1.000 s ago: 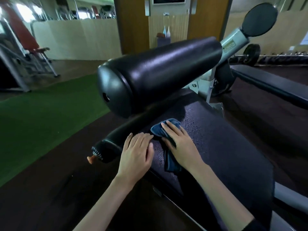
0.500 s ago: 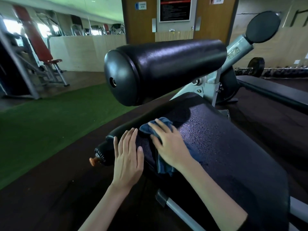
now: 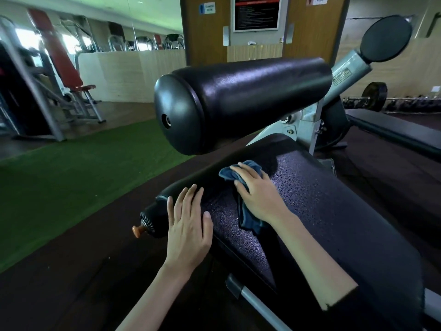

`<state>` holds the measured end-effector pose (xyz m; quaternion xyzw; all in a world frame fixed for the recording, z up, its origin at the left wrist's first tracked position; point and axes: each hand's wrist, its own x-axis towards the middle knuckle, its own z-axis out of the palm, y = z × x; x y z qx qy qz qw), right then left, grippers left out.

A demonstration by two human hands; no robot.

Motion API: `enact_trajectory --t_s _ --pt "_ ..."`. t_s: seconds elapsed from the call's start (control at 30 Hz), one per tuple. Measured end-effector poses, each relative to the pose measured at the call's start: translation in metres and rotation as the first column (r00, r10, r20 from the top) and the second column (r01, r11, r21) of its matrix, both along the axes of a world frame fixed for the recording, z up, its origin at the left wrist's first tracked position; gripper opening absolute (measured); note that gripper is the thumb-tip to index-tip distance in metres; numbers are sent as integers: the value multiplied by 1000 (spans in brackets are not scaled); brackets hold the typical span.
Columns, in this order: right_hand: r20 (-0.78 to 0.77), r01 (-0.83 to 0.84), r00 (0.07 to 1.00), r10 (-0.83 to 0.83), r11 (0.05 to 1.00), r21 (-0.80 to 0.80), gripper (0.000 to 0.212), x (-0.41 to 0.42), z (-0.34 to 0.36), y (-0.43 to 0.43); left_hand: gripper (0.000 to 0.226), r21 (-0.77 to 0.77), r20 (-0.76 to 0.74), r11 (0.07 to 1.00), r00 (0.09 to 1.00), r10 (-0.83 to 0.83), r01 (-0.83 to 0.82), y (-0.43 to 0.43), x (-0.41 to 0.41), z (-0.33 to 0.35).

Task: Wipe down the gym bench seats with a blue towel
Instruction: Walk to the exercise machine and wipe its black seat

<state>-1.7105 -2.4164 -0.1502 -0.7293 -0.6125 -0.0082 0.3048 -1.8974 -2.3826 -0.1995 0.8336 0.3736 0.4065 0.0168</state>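
Because the blue towel (image 3: pixel 241 199) is soft, light cloth that bunches readily, it looks best handled as it is now: pinned flat under the right hand (image 3: pixel 256 193), whose fingers lie spread and slightly curled over the crumpled folds rather than pinching them. It sits on the near left part of the bench seat (image 3: pixel 334 211), a firm, pebbled, droplet-speckled black pad. The left hand (image 3: pixel 188 225) rests open and empty on the seat's rounded edge, under a smooth black roller (image 3: pixel 250 101).

Black roller pad (image 3: pixel 243 103) at twelve o'clock; green turf (image 3: pixel 78 177) at nine; red incline bench (image 3: pixel 62 60) at ten; barbell plate (image 3: pixel 374 96) at two.
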Motion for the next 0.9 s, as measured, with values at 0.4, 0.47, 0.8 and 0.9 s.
enact_trajectory --t_s 0.4,0.47,0.8,0.9 --pt "169 -415 896 411 910 -9 44 -30 0 -25 56 -59 179 998 984 -17 28 6 -1 -7" --pt "131 -404 907 400 915 1 43 -19 4 -12 56 -48 176 999 984 -16 25 7 0 -8" --pt "141 -132 981 132 991 -12 44 -27 14 20 60 -79 102 997 995 21 -13 5 0 -5" --pt "147 -248 961 236 966 68 43 -33 3 -3 60 -85 76 996 997 22 -15 4 -3 -2"
